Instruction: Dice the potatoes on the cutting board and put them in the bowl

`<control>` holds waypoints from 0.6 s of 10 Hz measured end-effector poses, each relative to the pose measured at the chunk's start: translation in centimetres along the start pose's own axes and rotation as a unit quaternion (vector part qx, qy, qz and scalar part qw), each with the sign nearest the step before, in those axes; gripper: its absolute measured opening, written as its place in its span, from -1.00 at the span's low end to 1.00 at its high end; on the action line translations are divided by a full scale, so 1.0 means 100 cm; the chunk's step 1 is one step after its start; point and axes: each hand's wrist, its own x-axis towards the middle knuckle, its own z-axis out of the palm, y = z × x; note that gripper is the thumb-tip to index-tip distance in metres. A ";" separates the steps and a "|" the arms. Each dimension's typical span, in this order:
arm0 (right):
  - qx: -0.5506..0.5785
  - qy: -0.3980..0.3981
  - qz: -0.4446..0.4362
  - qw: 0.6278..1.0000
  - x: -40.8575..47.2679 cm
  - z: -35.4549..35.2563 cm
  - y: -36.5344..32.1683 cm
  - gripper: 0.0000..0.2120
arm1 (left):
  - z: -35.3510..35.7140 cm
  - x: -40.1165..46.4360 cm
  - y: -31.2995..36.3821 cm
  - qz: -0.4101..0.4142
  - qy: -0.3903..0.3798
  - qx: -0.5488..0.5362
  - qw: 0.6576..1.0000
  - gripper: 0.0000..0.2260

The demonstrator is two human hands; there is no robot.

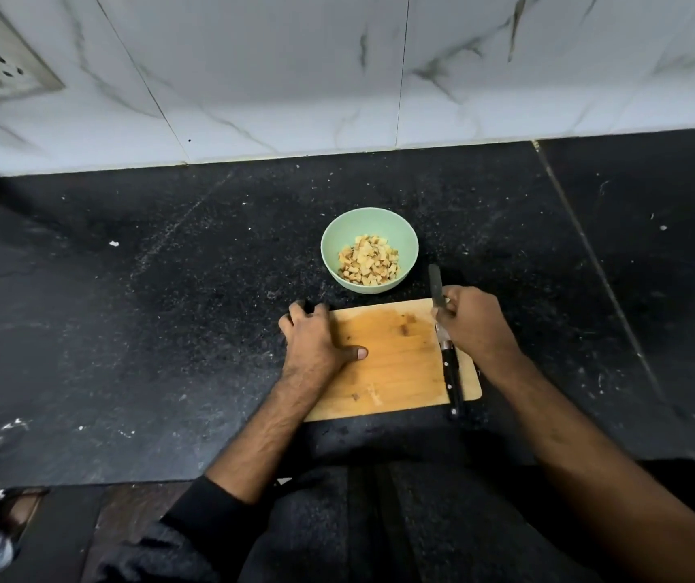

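Where fingers end, knife alongside.

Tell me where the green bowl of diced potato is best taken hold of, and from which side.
Grip the green bowl at its bare far-left rim, coming from the left: the knife blade and right hand crowd its right, the cutting board its near side.
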 end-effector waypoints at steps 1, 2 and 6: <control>-0.016 0.005 -0.007 1.000 0.005 0.008 0.007 -0.75 | 0.000 0.001 0.000 0.011 -0.002 -0.005 1.000 -0.14; -0.043 0.037 -0.014 0.998 0.001 0.014 0.012 -0.65 | 0.000 0.000 -0.002 0.020 0.010 -0.004 1.000 -0.14; -0.047 0.075 -0.014 0.996 0.001 0.010 0.018 -0.65 | -0.002 0.003 -0.004 0.027 0.044 -0.005 0.999 -0.16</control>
